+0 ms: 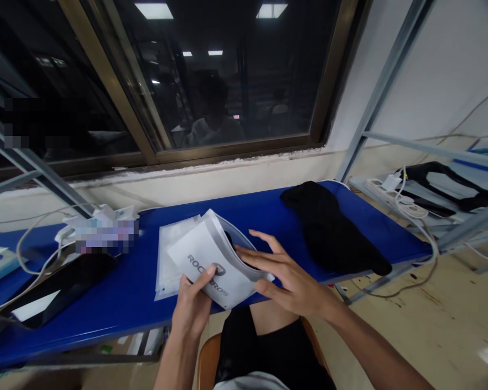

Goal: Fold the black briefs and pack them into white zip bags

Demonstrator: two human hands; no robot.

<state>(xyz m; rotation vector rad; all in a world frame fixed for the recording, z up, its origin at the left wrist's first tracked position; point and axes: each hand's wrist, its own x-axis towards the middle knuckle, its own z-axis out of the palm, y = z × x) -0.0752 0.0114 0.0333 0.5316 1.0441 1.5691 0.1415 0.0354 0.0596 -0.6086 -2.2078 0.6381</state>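
My left hand [193, 306] grips the near corner of a white plastic pouch [211, 262] printed with grey letters, thumb on top. The pouch is tilted up over the front edge of the blue table [117, 292], its mouth open to the right with something dark inside. My right hand [284, 273] is at that mouth, fingers apart, fingertips touching the pouch's edge. More flat white pouches [168, 238] lie stacked on the table under it. A pile of black cloth [329, 227] lies on the table to the right, apart from both hands.
On the table's left lie a black tablet-like device [57, 287], white cables [36, 238] and small white packets [106, 230]. A power strip [390, 195] with plugs sits on a shelf at right. A window and metal frame posts stand behind. My lap and a wooden chair seat are below.
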